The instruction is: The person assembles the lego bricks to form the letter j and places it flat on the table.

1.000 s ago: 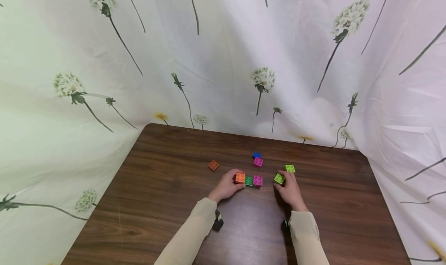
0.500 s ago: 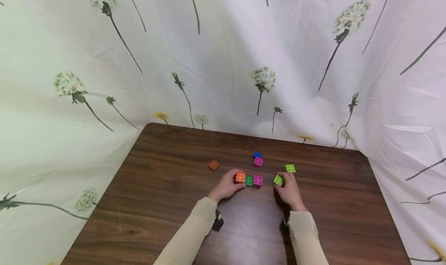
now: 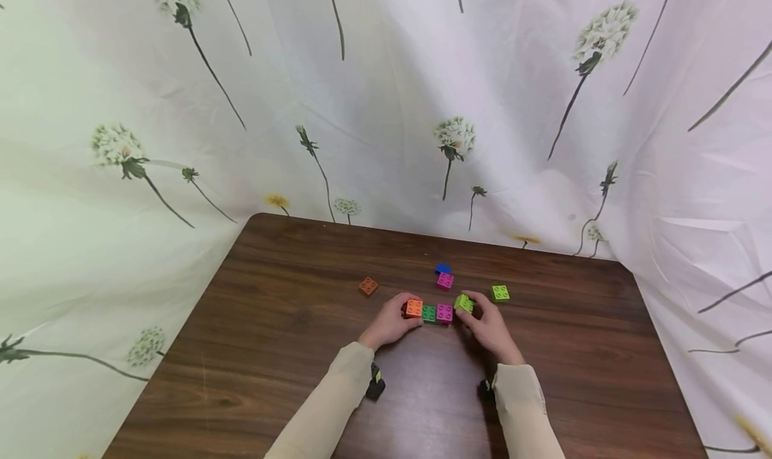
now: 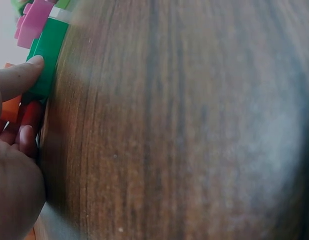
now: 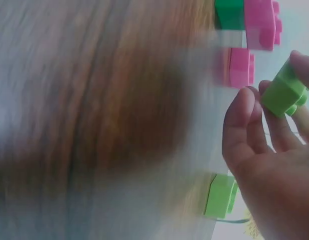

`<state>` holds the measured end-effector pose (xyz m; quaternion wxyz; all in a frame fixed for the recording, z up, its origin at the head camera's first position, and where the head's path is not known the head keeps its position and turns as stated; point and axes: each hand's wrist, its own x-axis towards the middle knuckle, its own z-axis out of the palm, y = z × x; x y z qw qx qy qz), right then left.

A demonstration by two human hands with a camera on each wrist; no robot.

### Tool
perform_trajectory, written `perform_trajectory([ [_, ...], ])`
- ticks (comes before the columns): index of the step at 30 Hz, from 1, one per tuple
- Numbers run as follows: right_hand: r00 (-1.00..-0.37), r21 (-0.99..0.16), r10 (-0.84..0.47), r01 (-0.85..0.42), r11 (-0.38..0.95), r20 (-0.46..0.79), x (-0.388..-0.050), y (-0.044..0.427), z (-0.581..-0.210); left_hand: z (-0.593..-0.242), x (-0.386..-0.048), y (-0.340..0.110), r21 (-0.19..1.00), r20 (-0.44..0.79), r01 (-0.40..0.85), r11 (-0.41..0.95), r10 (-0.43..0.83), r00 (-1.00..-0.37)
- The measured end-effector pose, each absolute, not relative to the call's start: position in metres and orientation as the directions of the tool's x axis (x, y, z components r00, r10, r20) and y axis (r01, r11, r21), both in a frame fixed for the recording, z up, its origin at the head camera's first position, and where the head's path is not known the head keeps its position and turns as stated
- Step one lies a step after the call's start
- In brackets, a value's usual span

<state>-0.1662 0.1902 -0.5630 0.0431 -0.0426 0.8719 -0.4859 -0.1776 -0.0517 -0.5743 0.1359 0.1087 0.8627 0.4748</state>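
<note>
In the head view my left hand [image 3: 388, 323] holds the left end of a row of toy building bricks. An orange brick [image 3: 414, 307] tops that end, beside a green brick [image 3: 429, 313] and a magenta brick [image 3: 444, 313]. My left thumb presses the green brick's side [image 4: 50, 55] in the left wrist view; the fingers behind are partly hidden. My right hand [image 3: 493, 326] pinches a lime green brick [image 5: 282, 92] between thumb and fingers. That brick is tilted and raised off the table, just right of the magenta brick.
Behind the row lie another magenta brick [image 3: 445, 281] and a blue brick [image 3: 443, 269]. A brown brick [image 3: 368, 286] lies to the left, a second lime brick [image 3: 500, 293] to the right. A flowered white cloth [image 3: 386, 110] hangs behind the wooden table [image 3: 271, 325].
My right hand has moved left with the lime green brick, bringing it close to the magenta end of the row. My left hand and the row have stayed in place.
</note>
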Motion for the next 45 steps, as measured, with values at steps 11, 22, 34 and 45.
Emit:
perform_trajectory([
  [11,-0.979,-0.840,-0.205,-0.120,0.530,0.010,-0.163,0.174,-0.556,-0.574,-0.177,-0.052,0.846,-0.102,0.090,0.526,0.325,-0.940],
  [22,-0.961,-0.796,-0.261,-0.229,0.561,0.092,-0.167,0.170,-0.556,-0.575,-0.177,-0.052,0.849,-0.102,0.091,0.521,0.330,-0.939],
  [34,-0.951,-0.761,-0.308,-0.210,0.614,0.013,-0.166,0.170,-0.549,-0.574,-0.178,-0.052,0.854,-0.106,0.084,0.513,0.331,-0.938],
  [45,-0.948,-0.749,-0.315,-0.234,0.620,0.035,-0.165,0.173,-0.550,-0.575,-0.178,-0.052,0.860,-0.103,0.084,0.503,0.333,-0.937],
])
